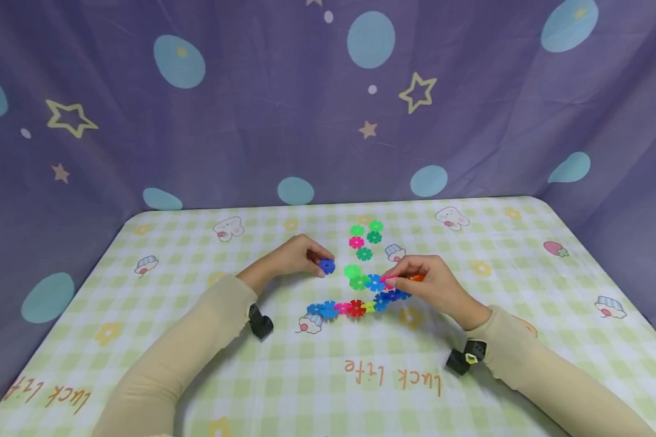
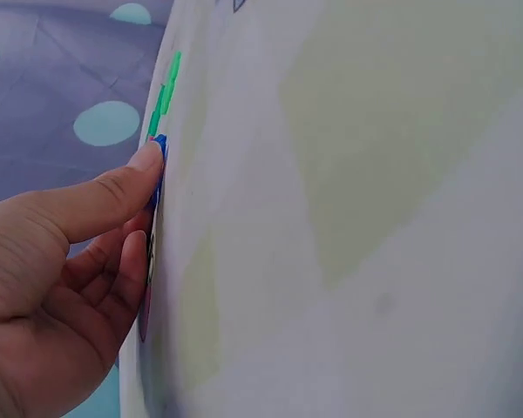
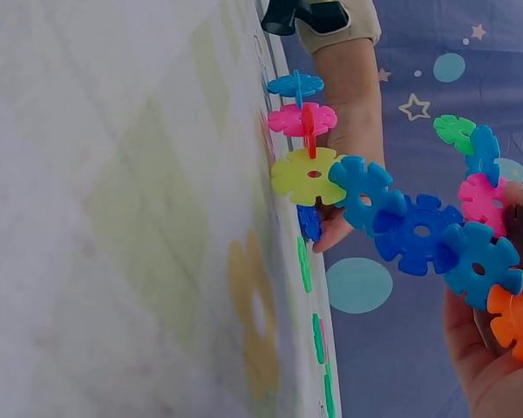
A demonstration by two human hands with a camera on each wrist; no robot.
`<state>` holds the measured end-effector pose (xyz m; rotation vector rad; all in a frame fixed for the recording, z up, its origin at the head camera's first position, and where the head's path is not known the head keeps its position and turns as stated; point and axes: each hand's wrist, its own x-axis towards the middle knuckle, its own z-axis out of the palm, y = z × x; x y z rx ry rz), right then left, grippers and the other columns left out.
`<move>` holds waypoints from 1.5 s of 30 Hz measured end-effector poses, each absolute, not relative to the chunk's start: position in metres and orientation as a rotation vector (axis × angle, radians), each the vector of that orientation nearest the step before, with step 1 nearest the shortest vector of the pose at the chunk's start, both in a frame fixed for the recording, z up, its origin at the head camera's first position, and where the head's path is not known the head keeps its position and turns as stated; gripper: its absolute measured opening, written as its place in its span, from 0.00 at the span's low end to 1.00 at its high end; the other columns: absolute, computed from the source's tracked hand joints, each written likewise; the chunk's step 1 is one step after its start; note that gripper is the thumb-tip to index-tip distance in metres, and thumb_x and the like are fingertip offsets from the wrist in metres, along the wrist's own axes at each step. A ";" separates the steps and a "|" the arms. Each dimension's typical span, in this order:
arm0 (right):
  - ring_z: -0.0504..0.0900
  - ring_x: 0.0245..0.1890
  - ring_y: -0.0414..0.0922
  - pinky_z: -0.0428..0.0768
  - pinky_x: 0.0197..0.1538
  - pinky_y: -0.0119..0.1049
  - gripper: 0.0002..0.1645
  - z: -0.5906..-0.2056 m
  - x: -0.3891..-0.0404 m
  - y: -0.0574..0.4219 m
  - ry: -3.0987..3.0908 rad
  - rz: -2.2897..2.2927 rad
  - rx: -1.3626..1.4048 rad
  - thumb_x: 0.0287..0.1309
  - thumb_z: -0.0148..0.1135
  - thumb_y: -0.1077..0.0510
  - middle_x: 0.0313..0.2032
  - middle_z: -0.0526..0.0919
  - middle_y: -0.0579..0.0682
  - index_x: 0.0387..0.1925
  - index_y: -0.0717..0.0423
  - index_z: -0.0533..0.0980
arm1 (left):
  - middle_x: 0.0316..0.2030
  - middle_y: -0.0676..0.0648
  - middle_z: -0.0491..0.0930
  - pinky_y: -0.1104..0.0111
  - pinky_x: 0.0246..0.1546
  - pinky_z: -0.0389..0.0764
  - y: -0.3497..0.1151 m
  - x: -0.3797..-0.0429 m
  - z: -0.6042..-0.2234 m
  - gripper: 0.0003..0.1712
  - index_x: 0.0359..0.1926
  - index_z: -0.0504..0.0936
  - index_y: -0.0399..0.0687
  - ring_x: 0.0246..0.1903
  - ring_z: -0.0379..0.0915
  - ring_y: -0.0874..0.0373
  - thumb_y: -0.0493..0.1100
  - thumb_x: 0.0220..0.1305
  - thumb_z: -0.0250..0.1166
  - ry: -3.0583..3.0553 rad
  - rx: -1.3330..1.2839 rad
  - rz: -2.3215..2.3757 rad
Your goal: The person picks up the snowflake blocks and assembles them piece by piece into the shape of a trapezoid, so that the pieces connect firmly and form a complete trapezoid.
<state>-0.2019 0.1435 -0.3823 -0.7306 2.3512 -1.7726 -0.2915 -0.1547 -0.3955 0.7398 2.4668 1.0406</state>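
My left hand pinches a dark blue snowflake disc between thumb and fingers, close to the tabletop. The same disc is mostly covered by the thumb in the left wrist view. My right hand grips a chain of interlocked snowflake discs near its bend, where pink, dark and orange discs meet. One branch runs left through blue, yellow-green, a red disc, pink and blue. A shorter branch ends in a green disc. The right fingertips are partly out of the right wrist view.
Beyond the hands lie several loose discs, among them a pink disc, a teal disc and a light green disc. A checked cloth covers the table. A purple curtain hangs behind and at both sides.
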 end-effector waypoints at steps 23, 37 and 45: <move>0.82 0.28 0.42 0.80 0.30 0.34 0.02 -0.385 -0.202 0.149 2.378 -1.797 -0.680 0.56 0.66 0.62 0.32 0.86 0.50 0.32 0.58 0.81 | 0.36 0.46 0.85 0.70 0.36 0.79 -0.142 -0.246 -0.366 0.19 0.45 0.84 0.36 0.33 0.76 0.58 0.36 0.50 0.73 2.306 0.720 1.472; 0.82 0.29 0.43 0.80 0.30 0.34 0.04 -0.386 -0.204 0.152 2.362 -1.823 -0.677 0.56 0.65 0.62 0.33 0.86 0.54 0.32 0.60 0.81 | 0.34 0.48 0.83 0.72 0.34 0.78 -0.128 -0.209 -0.355 0.20 0.47 0.83 0.36 0.32 0.74 0.57 0.35 0.51 0.72 2.287 0.504 1.645; 0.82 0.30 0.44 0.81 0.31 0.35 0.03 -0.385 -0.204 0.151 2.356 -1.817 -0.686 0.56 0.65 0.62 0.33 0.86 0.51 0.33 0.59 0.81 | 0.32 0.48 0.83 0.72 0.33 0.78 -0.122 -0.204 -0.352 0.20 0.47 0.83 0.36 0.31 0.75 0.58 0.36 0.52 0.72 2.282 0.472 1.655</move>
